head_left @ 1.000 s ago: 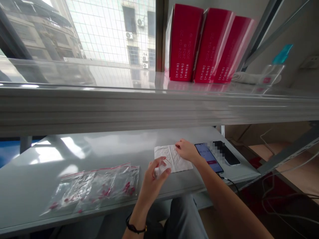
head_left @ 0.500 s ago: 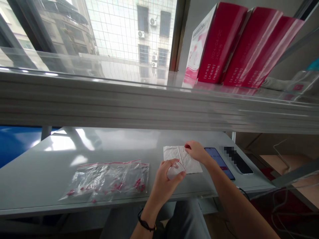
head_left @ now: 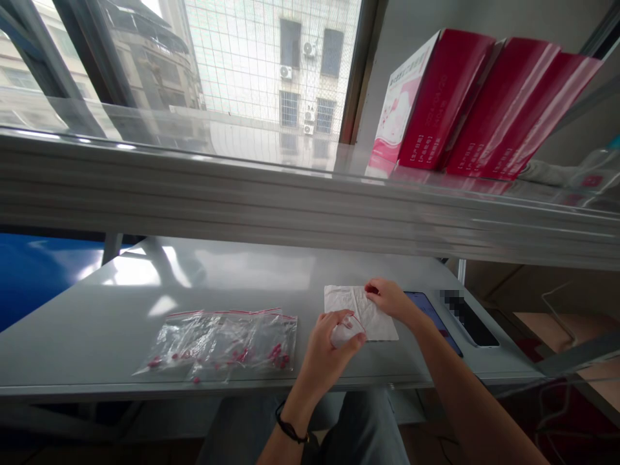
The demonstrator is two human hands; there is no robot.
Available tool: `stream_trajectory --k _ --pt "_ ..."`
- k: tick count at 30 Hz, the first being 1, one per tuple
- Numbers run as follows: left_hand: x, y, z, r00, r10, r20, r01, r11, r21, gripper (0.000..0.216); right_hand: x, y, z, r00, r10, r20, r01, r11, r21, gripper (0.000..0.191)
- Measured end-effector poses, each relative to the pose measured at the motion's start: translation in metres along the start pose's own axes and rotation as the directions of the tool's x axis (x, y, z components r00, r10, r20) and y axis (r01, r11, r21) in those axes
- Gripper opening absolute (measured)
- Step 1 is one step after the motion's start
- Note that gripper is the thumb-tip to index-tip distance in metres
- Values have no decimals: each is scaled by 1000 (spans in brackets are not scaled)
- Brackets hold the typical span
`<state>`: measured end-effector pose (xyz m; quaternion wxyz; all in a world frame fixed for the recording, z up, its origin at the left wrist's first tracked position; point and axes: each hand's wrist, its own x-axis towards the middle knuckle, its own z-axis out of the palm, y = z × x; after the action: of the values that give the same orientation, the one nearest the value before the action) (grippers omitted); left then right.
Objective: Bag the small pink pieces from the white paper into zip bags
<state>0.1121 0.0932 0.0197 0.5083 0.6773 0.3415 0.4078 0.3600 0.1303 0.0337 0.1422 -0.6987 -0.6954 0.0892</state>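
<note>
My left hand [head_left: 325, 352] grips a small clear zip bag [head_left: 345, 331] with a red seal line, thumb and fingers curved around its sides. The bag is over the near left part of a white paper tissue [head_left: 345, 298] lying on the table. At the tissue's far right edge, my right hand [head_left: 390, 299] has its fingers curled together; whatever is between the fingertips is too small to make out. To the left, several clear zip bags [head_left: 225, 339] with small red pieces inside lie overlapping near the table's front edge.
Two phones, one with a lit screen [head_left: 433, 318] and one dark [head_left: 477, 326], lie right of my right forearm. A shelf [head_left: 271, 206] crosses above the grey table [head_left: 242, 265], carrying red boxes [head_left: 448, 103] and a clear bottle [head_left: 598, 169].
The whole view has shifted slightly, so everything sits a little further right. My hands keep nearly the same pose over the tissue, the left one still holding the zip bag.
</note>
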Motion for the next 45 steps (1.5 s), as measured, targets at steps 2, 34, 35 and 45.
stream_trajectory --k 2,34,35,45 --pt "0 0 0 1000 5 -8 -5 1000 -7 34 -3 1 0 1000 -14 -4 14 1000 4 16" --pt "-1 1 2 999 39 -20 -39 998 43 32 -10 10 7 986 -165 -36 161 982 -99 25" --pt "-1 1 2 999 39 -20 -38 999 39 33 -10 9 7 984 -174 -27 170 979 -113 25" --pt "-2 2 3 999 27 -24 -26 999 25 32 -2 1 1 976 -218 10 218 970 -111 24"
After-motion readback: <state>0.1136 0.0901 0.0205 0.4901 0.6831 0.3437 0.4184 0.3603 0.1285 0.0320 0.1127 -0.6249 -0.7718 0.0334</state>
